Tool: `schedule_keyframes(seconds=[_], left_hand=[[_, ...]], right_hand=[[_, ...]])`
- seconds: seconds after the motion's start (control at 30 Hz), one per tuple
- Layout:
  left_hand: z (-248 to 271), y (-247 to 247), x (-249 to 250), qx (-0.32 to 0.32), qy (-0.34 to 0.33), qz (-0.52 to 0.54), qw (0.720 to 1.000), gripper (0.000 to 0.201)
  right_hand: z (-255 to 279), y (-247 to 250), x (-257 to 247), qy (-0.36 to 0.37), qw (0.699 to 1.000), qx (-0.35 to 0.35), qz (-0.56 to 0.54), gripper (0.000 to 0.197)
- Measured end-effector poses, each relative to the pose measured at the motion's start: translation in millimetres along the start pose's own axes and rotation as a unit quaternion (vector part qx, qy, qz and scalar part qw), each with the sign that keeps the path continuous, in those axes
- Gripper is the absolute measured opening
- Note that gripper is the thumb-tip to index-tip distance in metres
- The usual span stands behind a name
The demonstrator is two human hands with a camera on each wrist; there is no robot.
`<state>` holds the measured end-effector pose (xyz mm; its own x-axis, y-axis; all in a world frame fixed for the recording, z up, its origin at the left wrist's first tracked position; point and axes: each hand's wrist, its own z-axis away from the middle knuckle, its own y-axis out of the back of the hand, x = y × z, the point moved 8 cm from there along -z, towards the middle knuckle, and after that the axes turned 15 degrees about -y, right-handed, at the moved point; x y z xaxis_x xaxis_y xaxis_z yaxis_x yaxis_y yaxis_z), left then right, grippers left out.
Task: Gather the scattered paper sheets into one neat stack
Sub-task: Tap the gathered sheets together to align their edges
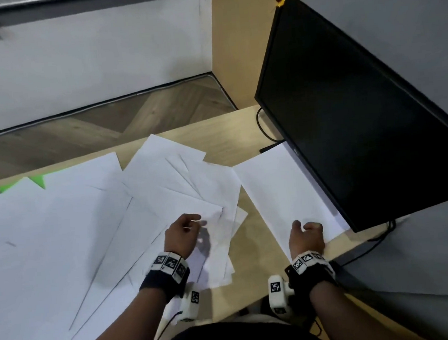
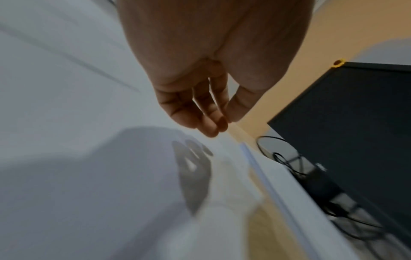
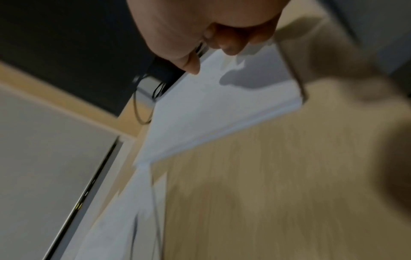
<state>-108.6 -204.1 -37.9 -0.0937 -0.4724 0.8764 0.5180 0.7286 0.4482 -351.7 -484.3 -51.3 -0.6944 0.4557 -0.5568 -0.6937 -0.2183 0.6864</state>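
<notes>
Several white paper sheets (image 1: 86, 222) lie scattered and overlapping across the left and middle of the wooden desk (image 1: 230, 131). A separate neat white stack (image 1: 281, 189) lies at the right beside the monitor. My left hand (image 1: 195, 221) hovers just above the middle sheets (image 2: 89, 123); its fingers (image 2: 209, 121) hang relaxed and hold nothing, with their shadow on the paper. Over the near end of the right stack (image 3: 211, 114) my right hand (image 1: 305, 227) floats with loosely curled fingers (image 3: 231, 47), empty and clear of the paper.
A black monitor (image 1: 361, 117) stands tilted at the right, its base and cables (image 1: 262, 128) behind the stack. A green patch (image 1: 37, 180) shows under the sheets at far left. The desk's front edge runs close to my body; a bare wood strip separates the two paper groups.
</notes>
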Motion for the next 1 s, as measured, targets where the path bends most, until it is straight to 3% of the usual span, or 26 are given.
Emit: schedule_keyframes(seconds=[0.1,0.2,0.33,0.4,0.47,0.57,0.8,0.9,1.0], left_hand=[[10,61,-22,0.065,-0.016,-0.076,0.995,0.016],[22,116,-48,0.156,-0.036,-0.187,0.969,0.017],[58,171,-93,0.232,0.080,-0.242,0.939,0.044],[71,188,-117,0.200,0.133,-0.284,0.928,0.073],[79,196,-137,0.122,0.179,-0.329,0.919,0.098],[92,207,-161,0.075,0.187,-0.343,0.917,0.111],[103,207,-170,0.013,0.126,-0.388,0.913,0.096],[105,209,-162,-0.009,0.078,-0.409,0.909,0.089],[106,209,-152,-0.045,0.030,-0.412,0.909,0.075]], right_hand=[[38,-39,-11,0.071,0.995,-0.051,0.050,0.018],[74,-84,-11,0.124,0.978,-0.138,0.100,0.024],[112,-114,1,0.143,0.969,-0.154,0.134,0.038],[126,-119,6,0.133,0.969,-0.136,0.156,0.050],[137,-122,8,0.130,0.967,-0.124,0.182,0.062],[161,-129,12,0.156,0.951,-0.107,0.246,0.074],[217,-161,38,0.229,0.877,-0.099,0.410,0.105],[237,-175,43,0.232,0.868,-0.121,0.421,0.108],[248,-178,46,0.227,0.878,-0.114,0.405,0.107]])
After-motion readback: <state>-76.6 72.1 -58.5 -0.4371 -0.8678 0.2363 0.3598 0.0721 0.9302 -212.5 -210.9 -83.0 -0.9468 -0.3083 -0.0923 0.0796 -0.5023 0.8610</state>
